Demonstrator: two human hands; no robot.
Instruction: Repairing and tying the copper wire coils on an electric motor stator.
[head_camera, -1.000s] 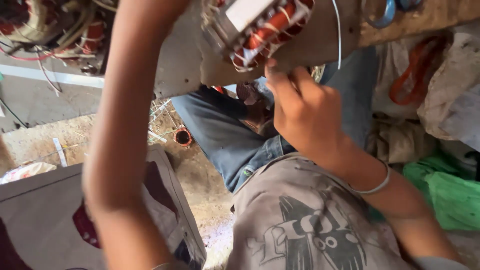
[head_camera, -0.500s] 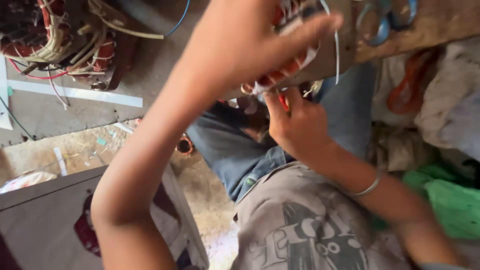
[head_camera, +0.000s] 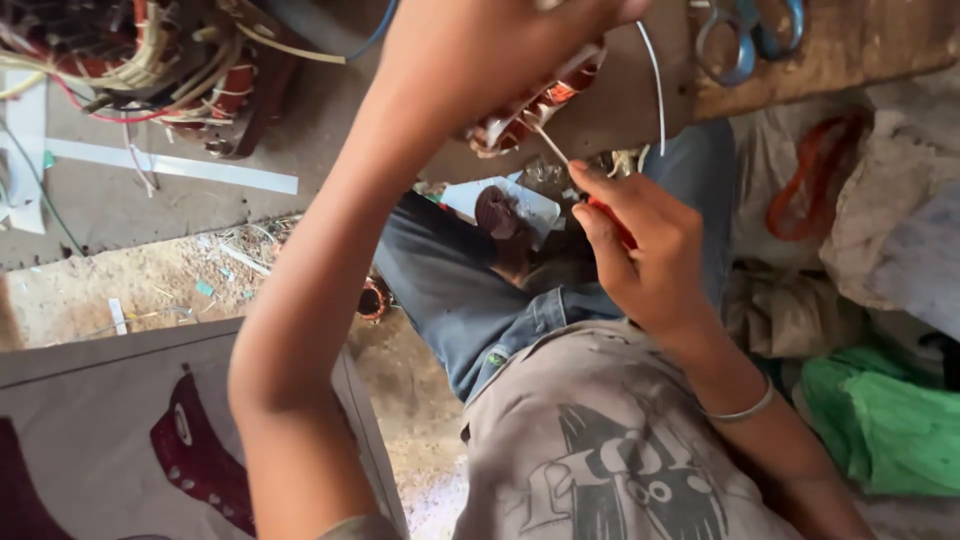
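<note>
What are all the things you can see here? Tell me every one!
Motor winding: one, copper-red, top middle under the left hand.
Second winding with wires: one, red and cream, top left.
Scissors: one pair, blue handles, top right on the wooden bench.
Red-handled tool: one, in the right hand.
Green cloth: one, lower right.
Left hand: on the winding.
Right hand: gripping the tool.

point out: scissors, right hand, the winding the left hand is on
scissors (head_camera: 745, 38), head view, on the blue-grey handle loops
right hand (head_camera: 640, 255), head view, on the back of the hand
winding (head_camera: 545, 103), head view, on the orange coil below the left hand (head_camera: 480, 60)
</note>
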